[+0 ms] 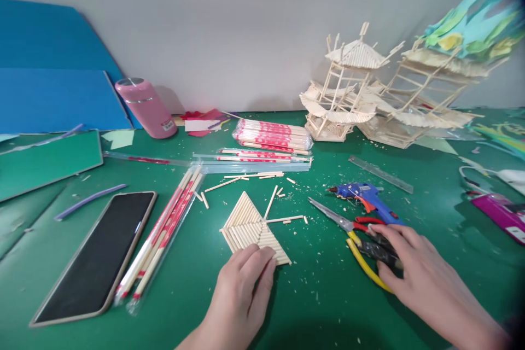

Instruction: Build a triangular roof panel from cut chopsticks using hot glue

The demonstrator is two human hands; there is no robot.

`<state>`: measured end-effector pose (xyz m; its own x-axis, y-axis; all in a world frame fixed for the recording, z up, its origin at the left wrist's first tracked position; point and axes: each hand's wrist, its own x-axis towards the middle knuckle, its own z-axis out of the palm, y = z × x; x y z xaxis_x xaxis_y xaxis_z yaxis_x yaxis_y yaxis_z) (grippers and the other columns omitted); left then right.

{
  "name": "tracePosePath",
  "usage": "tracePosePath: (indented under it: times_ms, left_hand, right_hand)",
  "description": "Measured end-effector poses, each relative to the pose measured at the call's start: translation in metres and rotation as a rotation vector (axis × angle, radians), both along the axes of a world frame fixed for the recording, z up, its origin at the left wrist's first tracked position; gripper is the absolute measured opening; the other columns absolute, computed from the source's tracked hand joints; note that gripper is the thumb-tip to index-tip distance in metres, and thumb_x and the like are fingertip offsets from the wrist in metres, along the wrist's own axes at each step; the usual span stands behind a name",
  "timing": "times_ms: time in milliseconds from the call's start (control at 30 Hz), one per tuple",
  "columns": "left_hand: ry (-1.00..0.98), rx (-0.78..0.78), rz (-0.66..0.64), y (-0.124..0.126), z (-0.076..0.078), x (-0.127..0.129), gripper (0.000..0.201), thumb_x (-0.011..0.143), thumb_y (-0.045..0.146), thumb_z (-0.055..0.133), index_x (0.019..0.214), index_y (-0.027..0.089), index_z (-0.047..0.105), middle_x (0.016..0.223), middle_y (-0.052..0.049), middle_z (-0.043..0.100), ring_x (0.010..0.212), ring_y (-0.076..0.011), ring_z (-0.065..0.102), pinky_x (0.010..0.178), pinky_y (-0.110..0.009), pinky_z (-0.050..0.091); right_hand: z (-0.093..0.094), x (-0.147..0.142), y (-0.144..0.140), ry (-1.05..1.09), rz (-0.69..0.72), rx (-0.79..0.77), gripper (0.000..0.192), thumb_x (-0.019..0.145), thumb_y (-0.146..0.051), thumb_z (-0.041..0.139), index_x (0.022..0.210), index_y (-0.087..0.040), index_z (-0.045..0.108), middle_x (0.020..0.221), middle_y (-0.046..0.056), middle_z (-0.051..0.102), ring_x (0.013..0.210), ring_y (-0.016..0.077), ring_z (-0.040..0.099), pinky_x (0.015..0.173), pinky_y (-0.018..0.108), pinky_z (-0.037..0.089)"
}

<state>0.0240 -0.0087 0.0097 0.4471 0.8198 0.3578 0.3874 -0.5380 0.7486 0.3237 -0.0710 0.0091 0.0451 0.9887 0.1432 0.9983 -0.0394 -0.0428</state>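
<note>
1. Left hand (241, 290) resting fingertips-down on the near edge of the flat triangular panel of glued wooden sticks (251, 228), pressing rather than gripping, fingers loosely curled.
2. Right hand (418, 273) laid over the yellow-handled pliers (369, 262), thumb and fingers closing around the handles; can't tell how firm.
3. Red-handled scissors (340, 220) and blue glue gun (365, 197) just beyond that hand.
4. All on the green table mat (320, 295): black phone (98, 254) at left, wrapped chopsticks (164, 235) beside it, stick pavilion model (340, 93) at the back.
</note>
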Motion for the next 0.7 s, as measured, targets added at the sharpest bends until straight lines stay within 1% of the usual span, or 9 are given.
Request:
tracePosePath:
  times_ms: [67, 133, 233, 333, 433, 600, 700]
  left_hand:
    - [-0.027, -0.034, -0.002, 0.000, 0.002, 0.000, 0.014, 0.087, 0.012, 0.042, 0.090, 0.018, 0.054, 0.071, -0.002, 0.053, 0.062, -0.0127, 0.051, 0.057, -0.022, 0.043]
    - [-0.049, -0.069, 0.006, 0.001, 0.004, 0.000, 0.014, 0.087, 0.012, 0.042, 0.088, 0.018, 0.054, 0.069, -0.001, 0.053, 0.061, -0.0119, 0.052, 0.056, -0.021, 0.042]
    - [-0.066, -0.095, 0.033, 0.003, 0.006, 0.000, 0.013, 0.087, 0.013, 0.043, 0.086, 0.018, 0.055, 0.068, -0.001, 0.054, 0.060, -0.0115, 0.052, 0.055, -0.020, 0.042]
    - [-0.066, -0.105, 0.043, 0.005, 0.007, -0.001, 0.013, 0.087, 0.014, 0.043, 0.086, 0.018, 0.055, 0.068, -0.001, 0.054, 0.060, -0.0117, 0.052, 0.055, -0.020, 0.042]
    - [-0.075, -0.097, 0.053, 0.006, 0.007, -0.002, 0.013, 0.087, 0.014, 0.043, 0.086, 0.018, 0.055, 0.069, -0.001, 0.055, 0.060, -0.0116, 0.053, 0.055, -0.020, 0.042]
    - [-0.094, -0.058, 0.092, 0.008, 0.009, -0.006, 0.012, 0.086, 0.014, 0.045, 0.087, 0.018, 0.056, 0.068, -0.001, 0.056, 0.058, -0.0116, 0.053, 0.053, -0.020, 0.042]
    - [-0.090, -0.055, 0.068, 0.010, 0.010, -0.007, 0.013, 0.086, 0.014, 0.045, 0.088, 0.017, 0.058, 0.066, -0.001, 0.053, 0.057, -0.0114, 0.052, 0.052, -0.020, 0.041]
  right_hand:
    - [-0.003, 0.006, 0.001, 0.036, 0.034, 0.022, 0.045, 0.071, -0.026, 0.053, 0.115, -0.023, 0.047, 0.108, 0.012, 0.054, 0.093, 0.0303, 0.057, 0.068, 0.039, 0.051]
    - [-0.008, 0.011, 0.002, 0.083, 0.053, 0.035, 0.047, 0.071, -0.025, 0.055, 0.117, -0.024, 0.044, 0.113, 0.013, 0.052, 0.097, 0.0310, 0.057, 0.074, 0.040, 0.051]
    - [-0.014, 0.016, 0.002, 0.131, 0.030, 0.001, 0.048, 0.073, -0.027, 0.054, 0.119, -0.025, 0.040, 0.116, 0.012, 0.051, 0.099, 0.0302, 0.056, 0.081, 0.042, 0.049]
    - [-0.017, 0.016, 0.002, 0.141, 0.030, -0.019, 0.049, 0.073, -0.029, 0.053, 0.120, -0.023, 0.039, 0.114, 0.012, 0.054, 0.099, 0.0304, 0.057, 0.080, 0.044, 0.049]
    - [-0.017, 0.015, 0.003, 0.125, 0.035, 0.001, 0.049, 0.072, -0.029, 0.053, 0.119, -0.021, 0.040, 0.113, 0.012, 0.055, 0.097, 0.0304, 0.057, 0.077, 0.044, 0.050]
    - [-0.011, 0.007, 0.009, 0.102, 0.033, -0.015, 0.045, 0.070, -0.025, 0.053, 0.113, -0.020, 0.042, 0.104, 0.012, 0.058, 0.092, 0.0306, 0.059, 0.076, 0.045, 0.051]
    - [-0.006, 0.002, 0.010, 0.095, 0.036, 0.001, 0.044, 0.069, -0.021, 0.053, 0.111, -0.022, 0.042, 0.101, 0.014, 0.058, 0.088, 0.0323, 0.060, 0.071, 0.045, 0.052]
